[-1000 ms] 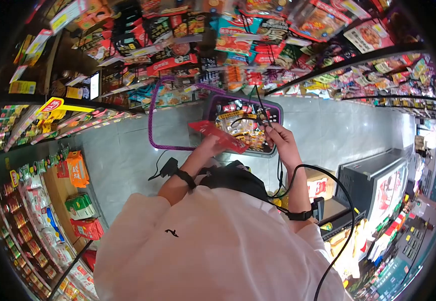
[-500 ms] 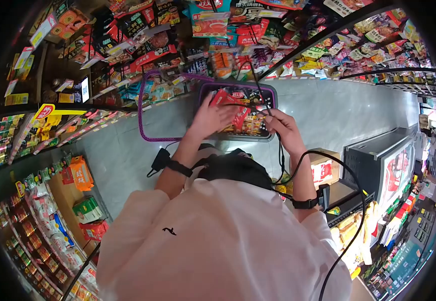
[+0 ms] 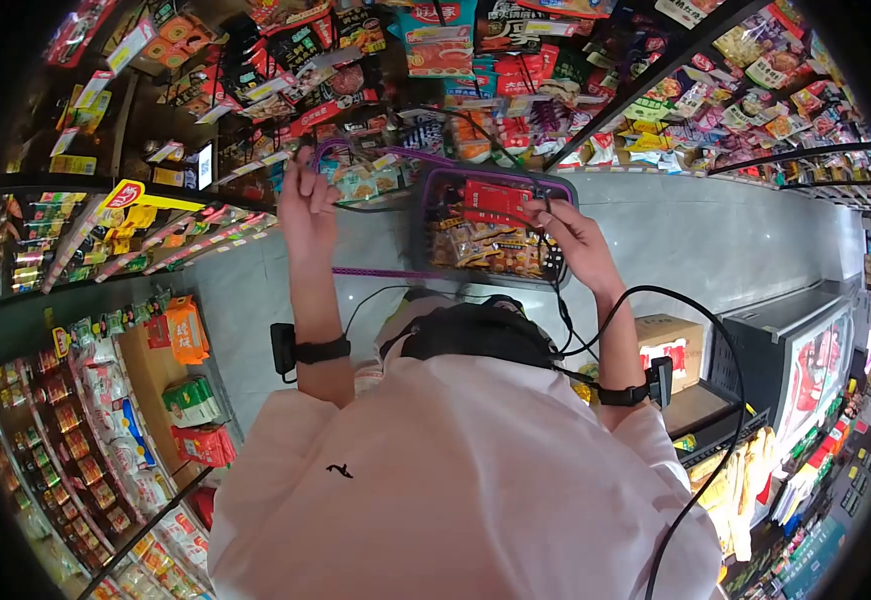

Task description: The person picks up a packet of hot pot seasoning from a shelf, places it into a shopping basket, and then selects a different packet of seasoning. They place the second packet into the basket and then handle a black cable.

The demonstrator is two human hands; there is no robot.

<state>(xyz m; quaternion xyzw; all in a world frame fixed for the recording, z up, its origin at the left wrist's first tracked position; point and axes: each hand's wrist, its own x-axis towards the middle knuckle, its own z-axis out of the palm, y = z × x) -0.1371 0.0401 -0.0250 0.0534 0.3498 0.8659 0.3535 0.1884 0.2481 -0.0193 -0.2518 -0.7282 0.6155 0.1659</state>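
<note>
My left hand (image 3: 307, 205) is raised beside the shelf, left of the shopping basket, with fingers curled. A thin black cable (image 3: 385, 210) runs from its fingers across the basket to my right hand (image 3: 573, 238). The right hand pinches this cable over the basket's right side. Below sits the dark basket with a purple rim (image 3: 564, 184). Its purple handle (image 3: 380, 272) is folded down to the left. Inside, a red packet (image 3: 495, 200) lies on top of several small brown-and-yellow packets (image 3: 480, 246).
Shelves of hanging food packets (image 3: 440, 40) line the wall ahead. A yellow price arm (image 3: 160, 200) sticks out at left. At right stand a cardboard box (image 3: 670, 335) and a grey freezer cabinet (image 3: 785, 320). A black cable (image 3: 725, 340) loops over my right forearm.
My left hand has moved from the red packet in the basket up and left toward the shelf, drawing the cable out. The red packet now lies flatter. My right hand stays near the basket's right side.
</note>
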